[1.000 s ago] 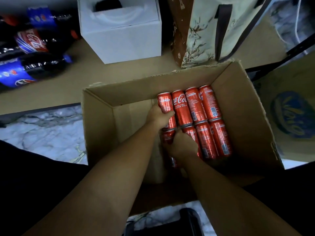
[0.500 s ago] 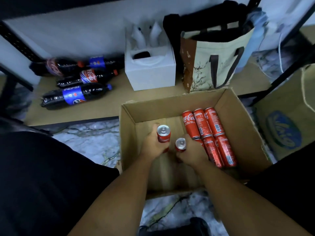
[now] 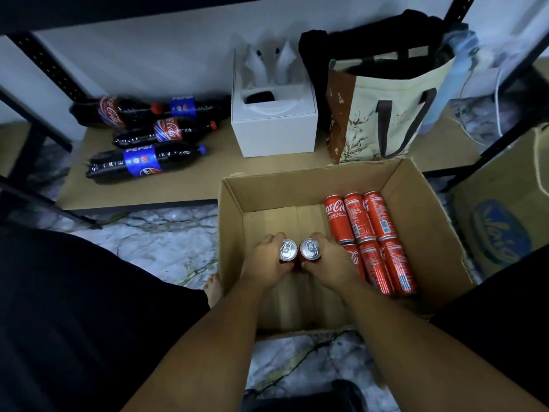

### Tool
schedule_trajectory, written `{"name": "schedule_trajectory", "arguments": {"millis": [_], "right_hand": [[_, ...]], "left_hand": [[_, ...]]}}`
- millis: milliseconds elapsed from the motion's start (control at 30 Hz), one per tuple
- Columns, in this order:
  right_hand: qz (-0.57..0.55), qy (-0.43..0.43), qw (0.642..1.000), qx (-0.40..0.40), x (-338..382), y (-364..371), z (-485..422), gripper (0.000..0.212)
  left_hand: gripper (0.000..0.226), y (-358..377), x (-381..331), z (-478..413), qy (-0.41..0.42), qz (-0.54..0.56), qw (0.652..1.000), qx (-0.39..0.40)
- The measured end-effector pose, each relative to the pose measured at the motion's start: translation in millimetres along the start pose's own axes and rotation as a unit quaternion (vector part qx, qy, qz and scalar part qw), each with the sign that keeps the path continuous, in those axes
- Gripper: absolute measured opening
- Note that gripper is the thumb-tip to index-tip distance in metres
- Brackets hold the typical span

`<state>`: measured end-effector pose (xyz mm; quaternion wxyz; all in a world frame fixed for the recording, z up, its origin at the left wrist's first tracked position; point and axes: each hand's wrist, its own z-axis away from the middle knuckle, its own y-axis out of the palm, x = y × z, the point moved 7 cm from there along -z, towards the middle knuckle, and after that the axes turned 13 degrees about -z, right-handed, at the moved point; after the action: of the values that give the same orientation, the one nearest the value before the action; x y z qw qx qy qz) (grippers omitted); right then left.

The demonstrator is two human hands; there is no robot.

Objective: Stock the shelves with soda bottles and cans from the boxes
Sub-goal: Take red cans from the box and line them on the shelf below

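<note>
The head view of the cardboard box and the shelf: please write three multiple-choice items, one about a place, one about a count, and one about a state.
1. Where do the soda bottles lie?
A. on the low shelf board, left of the white box
B. inside the cardboard box
C. inside the tote bag

2. How many red cans lie flat in the cardboard box, not counting the held ones?
A. two
B. six
C. ten

3. What are the hands doing?
A. both are empty
B. each hand holds one upright can
C. both hands hold one bottle

Answers:
1 A: four bottles lie on their sides on the shelf board, left of the white box.
2 B: the lying cans form two rows of three.
3 B: the left hand grips one upright can and the right hand another, tops facing the camera.
</note>
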<state>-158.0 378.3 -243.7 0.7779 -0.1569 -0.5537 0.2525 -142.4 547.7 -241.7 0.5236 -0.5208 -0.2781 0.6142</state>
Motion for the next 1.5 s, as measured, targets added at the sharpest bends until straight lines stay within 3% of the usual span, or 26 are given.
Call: {"name": "schedule_trajectory", "arguments": {"millis": [333,500,733,967,1200,1500], "right_hand": [[-0.05,-0.027,0.998,-0.012,5.2,-9.7,-7.9,0.049],[-0.078,-0.066,0.995,0.004,45.3,-42.9,-10.2,0.054],[-0.084,-0.143,0.986,0.007,155.6,-124.2,12.0,0.08],[-0.193,-0.254,0.946,-0.048,244.0,-198.8,85.6,0.052],[-0.202,-0.37,0.901,-0.099,335.7,-251.0,143.1,0.048],[-0.22,-0.425,0.868,-0.136,436.9,-304.5,129.5,0.047]], "left_hand": [[0.048,-12.4,5.0,-10.2,-0.022,0.082,0.996,0.015],[0.044,-62.3,0.7,-3.2,0.014,0.143,0.99,0.007],[0.052,-184.4,-43.2,28.3,0.077,0.181,0.978,-0.067],[0.051,-296.8,-85.4,87.3,0.134,0.256,0.945,-0.155],[0.054,-393.8,-120.4,129.2,0.204,0.256,0.91,-0.253],[0.05,-503.3,-156.2,126.3,0.242,0.296,0.86,-0.339]]}}
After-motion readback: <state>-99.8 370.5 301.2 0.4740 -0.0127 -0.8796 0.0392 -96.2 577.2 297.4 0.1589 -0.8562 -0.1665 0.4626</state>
